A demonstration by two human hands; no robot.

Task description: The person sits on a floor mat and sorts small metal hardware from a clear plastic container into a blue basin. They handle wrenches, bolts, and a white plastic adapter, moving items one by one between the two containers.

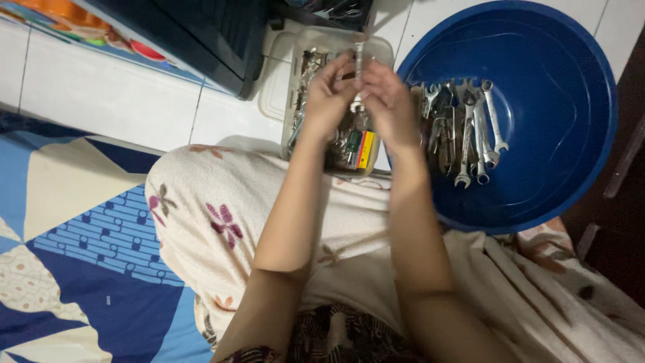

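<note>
Above the clear tool box (279, 87), both hands, left hand (327, 99) and right hand (388, 104), clamped a slim metal tool (359, 64), its long axis upright, wrenches (463, 131) lying rightward in the blue basin (571, 154).

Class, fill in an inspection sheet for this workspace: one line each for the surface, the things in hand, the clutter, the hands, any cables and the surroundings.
Surface: white tiled floor, with a patterned blue mat at the left.
Things in hand: a small metal tool, held upright between both hands over a clear plastic box of mixed tools.
Clutter: a row of metal wrenches lies in a blue basin; the box is crowded, its contents too small to tell apart.
Hands: left hand and right hand both grip the tool.
Cables: nothing seen.
Surroundings: dark plastic crate at the top; floral cloth over the person's lap.
</note>
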